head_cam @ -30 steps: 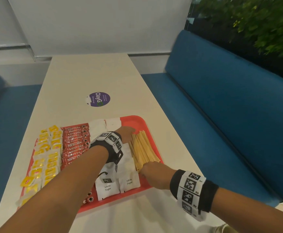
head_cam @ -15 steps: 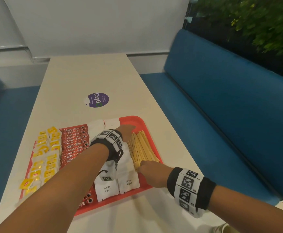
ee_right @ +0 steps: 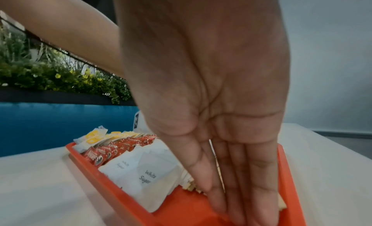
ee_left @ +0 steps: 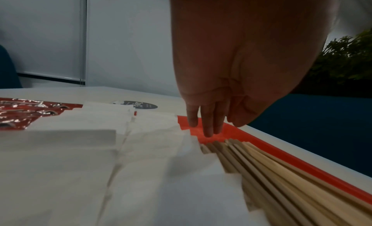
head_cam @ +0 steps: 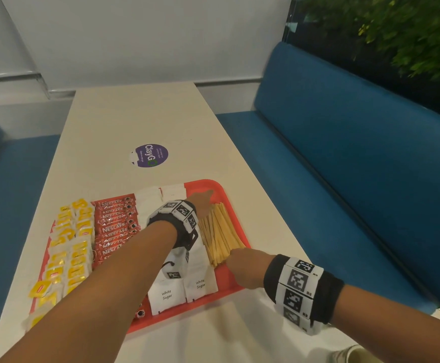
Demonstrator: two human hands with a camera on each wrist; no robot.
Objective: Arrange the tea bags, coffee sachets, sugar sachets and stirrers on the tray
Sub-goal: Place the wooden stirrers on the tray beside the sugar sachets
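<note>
A red tray (head_cam: pixel 223 197) on the pale table holds rows of yellow tea bags (head_cam: pixel 69 247), red coffee sachets (head_cam: pixel 114 226), white sugar sachets (head_cam: pixel 182 289) and a bundle of wooden stirrers (head_cam: pixel 220 234) at its right side. My left hand (head_cam: pixel 203 203) is at the far end of the stirrers, its straight fingers (ee_left: pixel 209 131) pointing down onto the tray floor just beyond the stirrers (ee_left: pixel 271 173). My right hand (head_cam: pixel 242 265) is at their near end. Its fingers (ee_right: pixel 231 197) are straight and together, tips on the tray (ee_right: pixel 124 202) against the stick ends. Neither hand holds anything.
A round purple sticker (head_cam: pixel 149 155) lies on the table (head_cam: pixel 140 113) beyond the tray. A blue bench (head_cam: pixel 344 166) runs along the right side, with green plants (head_cam: pixel 410 30) behind it. A white wall stands at the table's far end.
Both hands stay at the two ends of the stirrer bundle, barely shifting. The head view has moved slightly.
</note>
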